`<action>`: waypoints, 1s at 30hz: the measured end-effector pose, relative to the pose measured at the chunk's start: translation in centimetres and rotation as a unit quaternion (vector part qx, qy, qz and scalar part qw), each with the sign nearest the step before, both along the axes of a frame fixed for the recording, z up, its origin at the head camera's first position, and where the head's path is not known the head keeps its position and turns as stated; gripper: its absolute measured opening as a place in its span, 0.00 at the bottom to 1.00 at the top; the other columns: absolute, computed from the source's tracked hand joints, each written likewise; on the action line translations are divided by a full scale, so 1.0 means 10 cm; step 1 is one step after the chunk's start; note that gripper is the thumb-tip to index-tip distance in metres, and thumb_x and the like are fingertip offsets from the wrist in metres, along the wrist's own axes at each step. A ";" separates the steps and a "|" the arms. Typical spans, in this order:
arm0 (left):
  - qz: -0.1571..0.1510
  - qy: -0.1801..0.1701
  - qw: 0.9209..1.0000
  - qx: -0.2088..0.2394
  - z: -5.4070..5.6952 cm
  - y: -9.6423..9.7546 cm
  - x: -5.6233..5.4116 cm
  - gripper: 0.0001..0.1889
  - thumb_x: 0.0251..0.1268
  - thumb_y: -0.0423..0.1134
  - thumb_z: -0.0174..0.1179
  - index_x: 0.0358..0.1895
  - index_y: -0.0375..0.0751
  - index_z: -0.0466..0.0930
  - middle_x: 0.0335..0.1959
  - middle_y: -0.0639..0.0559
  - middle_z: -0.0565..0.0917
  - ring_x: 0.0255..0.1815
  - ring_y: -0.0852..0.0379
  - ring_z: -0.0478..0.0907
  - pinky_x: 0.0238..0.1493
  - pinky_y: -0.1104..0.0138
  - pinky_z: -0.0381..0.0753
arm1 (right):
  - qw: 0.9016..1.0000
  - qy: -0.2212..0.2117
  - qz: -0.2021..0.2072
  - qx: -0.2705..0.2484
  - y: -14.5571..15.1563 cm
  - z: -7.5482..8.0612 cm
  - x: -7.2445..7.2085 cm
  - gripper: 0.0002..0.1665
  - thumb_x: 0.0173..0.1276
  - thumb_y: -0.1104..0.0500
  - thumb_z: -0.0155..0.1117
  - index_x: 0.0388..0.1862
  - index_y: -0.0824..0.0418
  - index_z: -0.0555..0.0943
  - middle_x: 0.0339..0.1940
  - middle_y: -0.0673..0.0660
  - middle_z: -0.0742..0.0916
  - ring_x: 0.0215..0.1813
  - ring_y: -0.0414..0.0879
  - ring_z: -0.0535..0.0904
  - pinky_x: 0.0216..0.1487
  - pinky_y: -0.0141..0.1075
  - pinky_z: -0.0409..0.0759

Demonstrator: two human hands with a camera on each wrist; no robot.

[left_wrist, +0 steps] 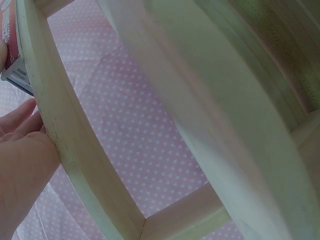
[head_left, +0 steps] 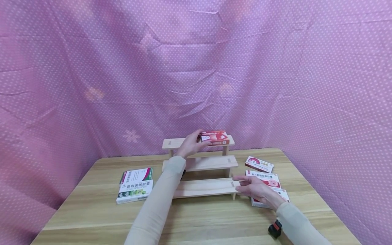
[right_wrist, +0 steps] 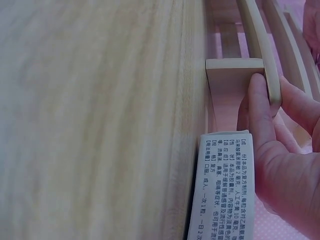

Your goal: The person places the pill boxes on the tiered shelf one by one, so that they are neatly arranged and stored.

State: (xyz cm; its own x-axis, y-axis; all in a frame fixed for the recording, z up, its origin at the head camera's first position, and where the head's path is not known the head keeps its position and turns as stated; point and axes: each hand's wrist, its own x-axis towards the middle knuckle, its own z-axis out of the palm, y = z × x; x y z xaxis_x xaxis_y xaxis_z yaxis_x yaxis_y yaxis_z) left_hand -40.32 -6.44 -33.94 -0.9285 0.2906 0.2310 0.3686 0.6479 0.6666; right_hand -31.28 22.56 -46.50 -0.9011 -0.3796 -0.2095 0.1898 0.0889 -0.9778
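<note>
On the top step of a three-tier wooden stand, toward its right end, lies a red medicine box. My left hand grips the left end of this box between thumb and fingers. In the left wrist view the box shows only partly, past the top board's edge, with the left hand below it. Lower down, my right hand holds the right end of the bottom step. The right wrist view shows the right hand pinching that board between thumb and fingers.
Two medicine boxes overlap at the left, one green and white, one with a magenta stripe. Right of the stand lie several red and white boxes, some just under the right hand. A pink dotted curtain hangs behind the wooden table.
</note>
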 end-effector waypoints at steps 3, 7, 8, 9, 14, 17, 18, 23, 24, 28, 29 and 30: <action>-0.002 -0.001 1.000 0.002 0.01 0.00 0.00 0.39 0.64 0.54 0.64 0.73 0.41 0.62 0.65 0.43 0.75 0.63 0.47 0.74 0.67 0.54 0.73 | 1.000 -0.001 -0.003 0.001 0.00 0.01 0.01 0.35 0.63 0.65 0.69 0.69 0.67 0.70 0.52 0.59 0.80 0.47 0.43 0.81 0.50 0.34 0.84; -0.005 0.002 1.000 0.001 0.01 -0.02 0.01 0.40 0.63 0.55 0.64 0.73 0.40 0.62 0.63 0.42 0.76 0.62 0.46 0.74 0.66 0.54 0.74 | 1.000 -0.006 -0.005 -0.002 0.00 0.00 0.01 0.35 0.63 0.65 0.69 0.69 0.67 0.70 0.52 0.60 0.80 0.47 0.43 0.81 0.50 0.34 0.84; -0.003 0.003 1.000 0.003 0.01 -0.03 0.01 0.40 0.63 0.55 0.64 0.73 0.40 0.62 0.64 0.42 0.76 0.62 0.46 0.74 0.66 0.53 0.73 | 1.000 -0.008 -0.005 -0.003 0.00 0.00 0.00 0.35 0.63 0.65 0.68 0.69 0.67 0.70 0.52 0.60 0.80 0.47 0.44 0.81 0.51 0.34 0.84; -0.003 0.001 1.000 0.004 0.01 -0.04 0.02 0.41 0.63 0.56 0.64 0.73 0.40 0.61 0.64 0.42 0.75 0.63 0.45 0.74 0.67 0.53 0.73 | 1.000 -0.009 -0.004 -0.004 0.00 0.00 0.00 0.35 0.63 0.65 0.68 0.69 0.67 0.69 0.52 0.60 0.80 0.47 0.44 0.81 0.51 0.34 0.84; 0.006 0.004 1.000 0.020 -0.02 -0.09 0.05 0.41 0.62 0.55 0.65 0.74 0.41 0.61 0.67 0.42 0.74 0.66 0.44 0.73 0.69 0.53 0.72 | 1.000 -0.010 -0.001 -0.010 0.00 0.00 0.00 0.35 0.64 0.66 0.67 0.70 0.68 0.69 0.52 0.60 0.79 0.47 0.44 0.81 0.51 0.33 0.84; 0.003 0.012 0.999 0.041 -0.04 -0.14 0.09 0.39 0.63 0.53 0.65 0.73 0.41 0.63 0.66 0.42 0.75 0.65 0.44 0.74 0.68 0.54 0.73 | 1.000 -0.006 0.002 -0.011 0.00 0.00 0.00 0.35 0.64 0.66 0.67 0.70 0.68 0.68 0.52 0.60 0.79 0.47 0.43 0.81 0.50 0.33 0.84; 0.001 0.011 0.998 0.056 -0.06 -0.16 0.12 0.38 0.63 0.52 0.66 0.72 0.41 0.64 0.65 0.43 0.75 0.64 0.45 0.74 0.67 0.54 0.74 | 1.000 -0.005 0.000 -0.009 -0.01 0.00 0.00 0.35 0.64 0.66 0.67 0.69 0.68 0.69 0.52 0.60 0.79 0.47 0.43 0.81 0.50 0.33 0.84; 0.002 0.025 0.992 0.120 -0.16 -0.27 0.22 0.30 0.63 0.48 0.66 0.68 0.43 0.71 0.59 0.45 0.79 0.58 0.50 0.77 0.64 0.58 0.77 | 1.000 -0.006 -0.001 -0.002 0.00 0.02 0.03 0.35 0.64 0.65 0.68 0.69 0.66 0.70 0.53 0.60 0.80 0.47 0.43 0.81 0.47 0.33 0.83; 0.005 0.033 0.991 0.133 -0.18 -0.29 0.24 0.29 0.64 0.46 0.66 0.66 0.42 0.72 0.57 0.45 0.80 0.57 0.51 0.78 0.62 0.59 0.78 | 1.000 -0.007 0.000 -0.003 0.00 0.01 0.03 0.35 0.64 0.65 0.68 0.69 0.66 0.70 0.53 0.60 0.80 0.47 0.43 0.81 0.47 0.33 0.83; 0.019 0.070 0.984 0.165 -0.23 -0.41 0.27 0.20 0.66 0.42 0.64 0.58 0.38 0.78 0.49 0.47 0.84 0.48 0.54 0.81 0.53 0.63 0.83 | 1.000 -0.007 -0.004 -0.001 -0.01 0.01 0.02 0.34 0.63 0.66 0.68 0.69 0.66 0.71 0.54 0.61 0.79 0.48 0.43 0.80 0.47 0.32 0.83; 0.024 0.078 0.982 0.172 -0.24 -0.45 0.28 0.18 0.66 0.41 0.63 0.56 0.37 0.79 0.47 0.48 0.85 0.46 0.55 0.81 0.51 0.65 0.83 | 1.000 -0.007 -0.006 0.001 -0.01 0.01 0.02 0.34 0.63 0.65 0.69 0.69 0.66 0.71 0.54 0.61 0.78 0.48 0.43 0.80 0.47 0.32 0.83; 0.029 0.084 0.980 0.180 -0.25 -0.49 0.29 0.17 0.66 0.41 0.63 0.55 0.37 0.80 0.45 0.49 0.85 0.44 0.55 0.81 0.49 0.66 0.83 | 1.000 -0.006 -0.007 0.002 -0.01 0.01 0.02 0.35 0.63 0.65 0.69 0.68 0.66 0.71 0.55 0.62 0.78 0.48 0.43 0.80 0.47 0.32 0.83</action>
